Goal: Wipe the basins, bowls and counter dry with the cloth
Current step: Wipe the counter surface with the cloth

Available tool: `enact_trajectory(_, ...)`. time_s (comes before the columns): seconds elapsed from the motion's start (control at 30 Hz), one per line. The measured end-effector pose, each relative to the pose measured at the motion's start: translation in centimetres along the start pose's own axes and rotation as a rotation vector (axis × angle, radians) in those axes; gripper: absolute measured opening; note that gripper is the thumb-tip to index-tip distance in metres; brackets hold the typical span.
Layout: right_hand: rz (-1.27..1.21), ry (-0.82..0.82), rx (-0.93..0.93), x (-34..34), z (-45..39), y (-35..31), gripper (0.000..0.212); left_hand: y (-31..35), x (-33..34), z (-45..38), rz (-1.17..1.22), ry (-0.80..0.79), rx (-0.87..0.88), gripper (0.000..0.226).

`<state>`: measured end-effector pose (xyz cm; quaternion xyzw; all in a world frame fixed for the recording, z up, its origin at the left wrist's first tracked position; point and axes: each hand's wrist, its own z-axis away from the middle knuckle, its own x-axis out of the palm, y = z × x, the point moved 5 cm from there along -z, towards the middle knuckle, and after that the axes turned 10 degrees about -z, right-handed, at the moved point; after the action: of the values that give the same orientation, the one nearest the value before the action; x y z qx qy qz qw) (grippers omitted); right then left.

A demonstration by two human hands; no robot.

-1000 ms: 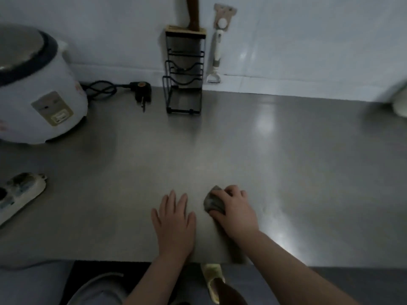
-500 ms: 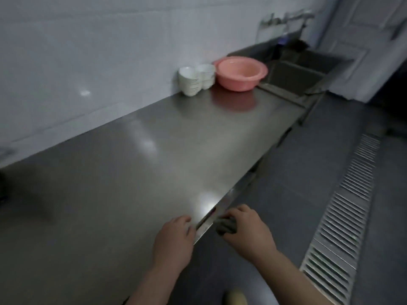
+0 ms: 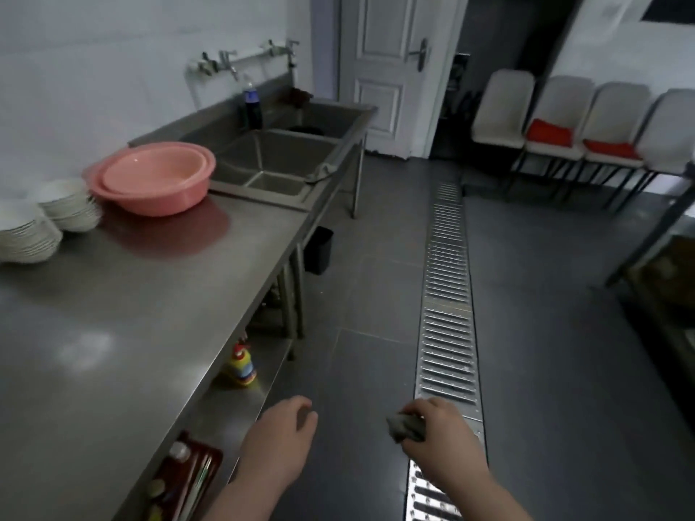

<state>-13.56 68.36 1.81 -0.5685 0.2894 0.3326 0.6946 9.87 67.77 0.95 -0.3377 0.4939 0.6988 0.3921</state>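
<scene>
Away from the counter [image 3: 113, 332], the right hand [image 3: 440, 441] gripped the cloth [image 3: 404, 426] (left hand [image 3: 280, 441] loosely curled, empty), apparently between wiping passes; next likely the basins [image 3: 154, 178].

Steel sink [image 3: 278, 159] at the far end, dark bottle [image 3: 252, 107] on its back ledge, taps [image 3: 225, 63] on the wall above. White door [image 3: 391, 73] behind. Row of white chairs [image 3: 586, 122], two with red cushions. Metal floor drain grate [image 3: 447, 314]. Colourful bottle [image 3: 240, 364] on the lower shelf.
</scene>
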Motion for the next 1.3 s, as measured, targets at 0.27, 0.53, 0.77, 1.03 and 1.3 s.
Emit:
enact_trajectory(0.27, -0.077, 0.106, 0.107, -6.4, -11.0, 4.0, 0.033, 5.5, -1.5, -12.1, 0.145, -0.008, -0.015, 0.021)
enact_trajectory(0.53, -0.113, 0.072, 0.194, -7.1, -26.1, 4.6, 0.033, 11.7, -1.2, -28.0, 0.174, -0.106, 0.079, 0.024)
enact_trajectory(0.77, -0.151, 0.127, 0.184, -11.2, -38.7, 3.0, 0.029, 17.8, -4.8, -41.0, 0.149, -0.119, 0.158, 0.024)
enact_trajectory(1.03, -0.167, 0.098, 0.151, -15.0, -52.6, 5.0, 0.031, 23.2, -4.5, -52.9, 0.117, -0.141, 0.111, 0.017)
enact_trajectory(1.3, -0.093, -0.102, 0.006, -19.8, -68.3, 6.8, 0.033, 28.6, -4.3, -62.5, 0.209, -0.055, -0.068, 0.021)
